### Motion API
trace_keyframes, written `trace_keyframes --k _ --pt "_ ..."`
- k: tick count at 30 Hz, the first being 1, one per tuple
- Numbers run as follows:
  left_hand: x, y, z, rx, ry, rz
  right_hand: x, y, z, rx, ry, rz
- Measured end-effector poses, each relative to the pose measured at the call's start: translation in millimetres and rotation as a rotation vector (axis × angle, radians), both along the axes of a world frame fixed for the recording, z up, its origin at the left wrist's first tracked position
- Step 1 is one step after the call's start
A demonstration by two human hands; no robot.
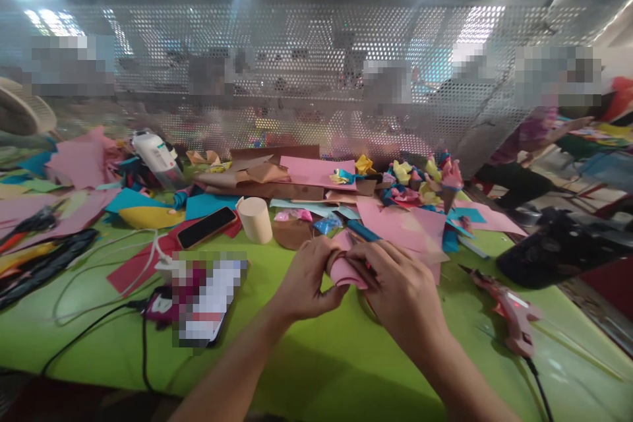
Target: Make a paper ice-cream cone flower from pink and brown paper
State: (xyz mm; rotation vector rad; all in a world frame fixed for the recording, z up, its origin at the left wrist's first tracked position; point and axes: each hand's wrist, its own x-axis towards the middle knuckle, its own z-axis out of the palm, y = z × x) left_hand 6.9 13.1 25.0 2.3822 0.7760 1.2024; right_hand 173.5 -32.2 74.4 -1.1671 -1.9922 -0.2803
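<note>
Clamping the pink roll (pixel 343 271) between our left hand (pixel 305 282) and right hand (pixel 401 280), we do best to press lightly so it curls evenly.

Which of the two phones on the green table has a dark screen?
The farther phone, just left of the upright cream cylinder, has it; the nearer phone shows a bright screen.

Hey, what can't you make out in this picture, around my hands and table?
All in the head view:
Sides of the rolled pink sheet: hidden by the left hand and right hand.
Content of the lit, rectangular phone screen: blurred by pixel blocks.
Far end of the black cord of the pink pistol-shaped glue gun: cut off by the bottom edge.
</note>
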Motion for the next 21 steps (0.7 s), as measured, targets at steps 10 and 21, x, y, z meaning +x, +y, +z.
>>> trace_keyframes --k 10,21 --pt "0.3 -0.1 -1.4 -0.003 0.044 -0.01 3.2 -1.0 0.4 -0.029 -0.038 0.0" --pt "-1.4 2.0 -1.7 0.0 0.104 -0.031 2.5 -0.6 -0.4 -0.012 -0.017 -0.009"
